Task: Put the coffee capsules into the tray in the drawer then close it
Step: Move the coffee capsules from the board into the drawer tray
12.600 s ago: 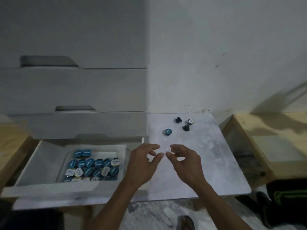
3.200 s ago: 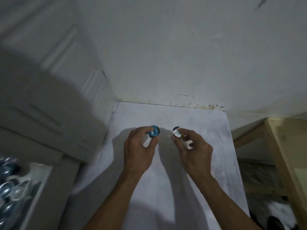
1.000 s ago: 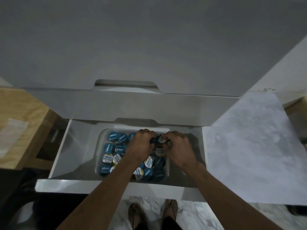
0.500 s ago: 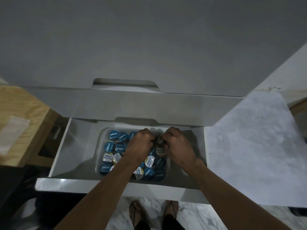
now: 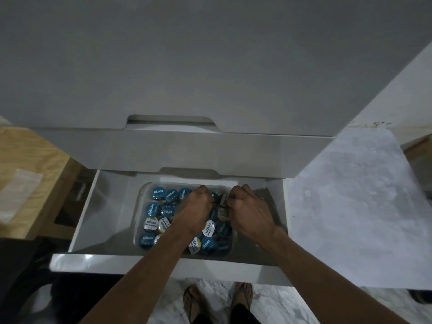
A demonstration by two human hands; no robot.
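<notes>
Head view | left hand and right hand curled, fingertips hidden (hold unclear) | capsule between them, directly above tray in open drawer | release straight down

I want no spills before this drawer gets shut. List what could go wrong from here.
1. The clear plastic tray already looks crowded with round blue and white coffee capsules; ones released by the left hand and right hand may settle on top and roll off.
2. Any capsule sitting high could catch on the white drawer front above when the open white drawer closes.
</notes>
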